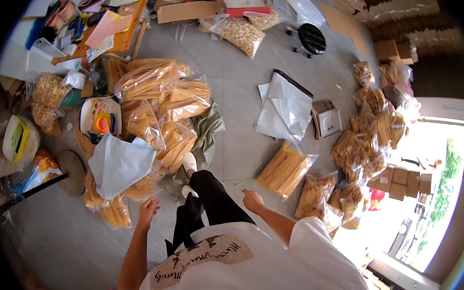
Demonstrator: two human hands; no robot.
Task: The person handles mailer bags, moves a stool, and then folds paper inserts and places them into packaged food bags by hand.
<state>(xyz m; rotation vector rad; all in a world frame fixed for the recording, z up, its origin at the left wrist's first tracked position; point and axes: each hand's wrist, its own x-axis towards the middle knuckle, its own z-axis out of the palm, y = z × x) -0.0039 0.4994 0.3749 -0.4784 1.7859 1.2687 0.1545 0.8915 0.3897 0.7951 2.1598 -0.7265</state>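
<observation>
My left hand [149, 210] hangs at my side with loosely curled fingers and holds nothing. Just beyond it are clear bags of long tan dried sticks [115, 212], heaped on the floor with a grey-white plastic sheet [121, 164] over part of the pile. My right hand [252, 200] is also empty, its fingers loosely bent, in front of my dark trousers. Nearest to that hand lies a single clear bag of the same sticks [284, 170]. Past this bag are flat white plastic mailer bags [284, 106] and a small scale [326, 120].
Many filled bags [368, 128] line the floor at the right, beside a bright doorway. A black stool [311, 40] stands at the back. Bags of round pale pieces [243, 36] sit by a red box [247, 4]. At the far left is a cluttered wooden table [138, 1].
</observation>
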